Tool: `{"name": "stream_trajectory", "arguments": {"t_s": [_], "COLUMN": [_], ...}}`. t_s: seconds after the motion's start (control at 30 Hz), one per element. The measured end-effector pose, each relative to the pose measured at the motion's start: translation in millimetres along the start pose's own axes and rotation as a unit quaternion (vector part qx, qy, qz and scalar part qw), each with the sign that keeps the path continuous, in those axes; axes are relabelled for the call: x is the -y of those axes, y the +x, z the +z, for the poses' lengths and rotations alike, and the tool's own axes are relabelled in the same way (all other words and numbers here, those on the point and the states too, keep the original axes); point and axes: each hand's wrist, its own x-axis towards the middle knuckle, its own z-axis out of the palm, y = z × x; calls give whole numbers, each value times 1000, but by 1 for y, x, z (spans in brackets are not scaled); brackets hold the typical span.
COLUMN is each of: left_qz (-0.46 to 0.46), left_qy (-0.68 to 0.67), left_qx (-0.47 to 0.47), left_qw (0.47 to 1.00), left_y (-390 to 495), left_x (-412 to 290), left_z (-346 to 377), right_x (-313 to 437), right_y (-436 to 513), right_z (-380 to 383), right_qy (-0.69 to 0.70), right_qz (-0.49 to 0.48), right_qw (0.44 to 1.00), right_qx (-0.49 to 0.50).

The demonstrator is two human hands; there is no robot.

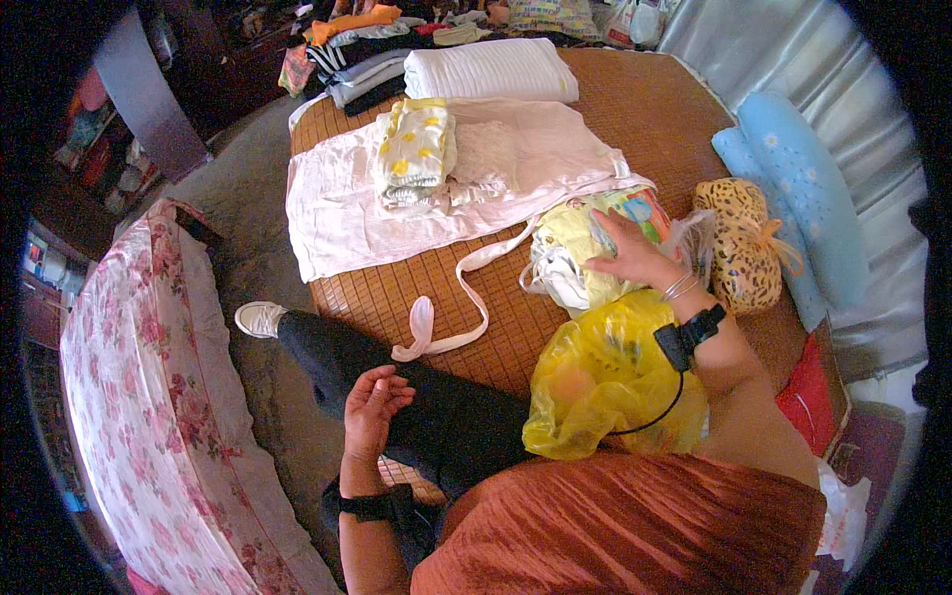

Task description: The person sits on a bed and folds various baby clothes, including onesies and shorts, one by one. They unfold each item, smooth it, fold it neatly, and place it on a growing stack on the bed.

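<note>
My right hand [631,249] lies on top of a bundle of pale yellow and white cloth [569,260], its thumb and fingers spread. Below that wrist sits a yellow plastic bag [595,379], its contents only dimly visible. My left hand [378,405] hovers over my dark trouser leg, empty, with fingers loosely curled and apart. A pale pink cloth [335,208] is spread beyond, and its long strap [480,297] trails toward my knee. On it rest folded yellow-and-white clothes [415,149] beside a folded pale pink lacy piece [483,152].
A woven mat [632,89] covers the bed. A rolled white quilted pad [491,71] and stacked clothes [357,67] lie at its far side. Right are a leopard-print bundle [732,245] and a blue pillow [803,193] by a silvery curtain [840,82]. Flowered fabric [149,357] stands left.
</note>
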Motion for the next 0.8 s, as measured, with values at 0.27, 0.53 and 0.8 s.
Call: {"name": "stream_trajectory", "arguments": {"t_s": [0.27,0.53,0.8], "left_qz": [40,40,50], "left_qy": [-9,-3,-11], "left_qx": [-16,-50,-56], "left_qw": [999,998,997], "left_y": [-15,-26,-38], "left_x": [7,9,19], "left_z": [-6,-7,-14], "right_x": [42,18,-16], "right_y": [-24,-26,-10], "right_z": [37,45,44], "right_qy": [-137,-58,215], "right_qz": [62,-27,135], "right_qw": [986,973,917], "right_qx": [-69,-220,-309]}}
